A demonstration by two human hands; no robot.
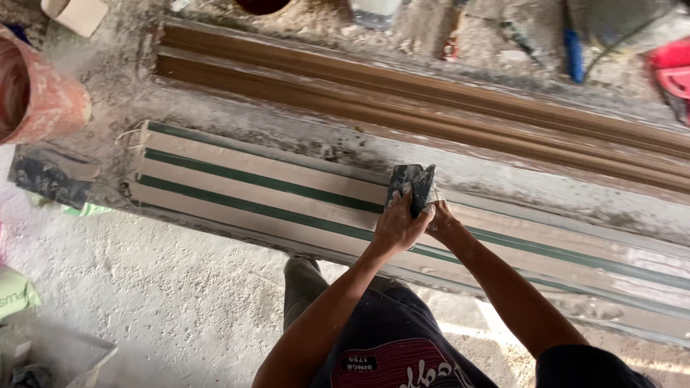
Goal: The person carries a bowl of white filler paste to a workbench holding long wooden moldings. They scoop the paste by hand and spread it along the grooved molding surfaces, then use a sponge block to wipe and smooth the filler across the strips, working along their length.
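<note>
Your left hand is closed over the back of a dark, flat scraper blade, fingers curled onto its near face. Your right hand sits just beside it, tucked behind the blade and the left hand, so you cannot tell how far its fingers are open or whether they grip the blade; only the wrist and part of the knuckles show. The blade stands roughly upright, grey-black and smeared, its lower edge resting on the long pale moulding that lies on the floor in front of you.

That moulding is a cream-white profiled strip with two thin green lines running its whole length. Its left end is squared off and in clear view; its right end runs out of the picture. The part under your hands is covered, so the contact of blade and surface cannot be made out.

Behind it, running the same way, lies a brown moulding, dusted with white and also cut off at the right. A reddish bucket stands at the left edge, only partly in view. Along the top edge a blue-handled tool and a red object are cropped and too unclear to name. Your knees fill the bottom.
</note>
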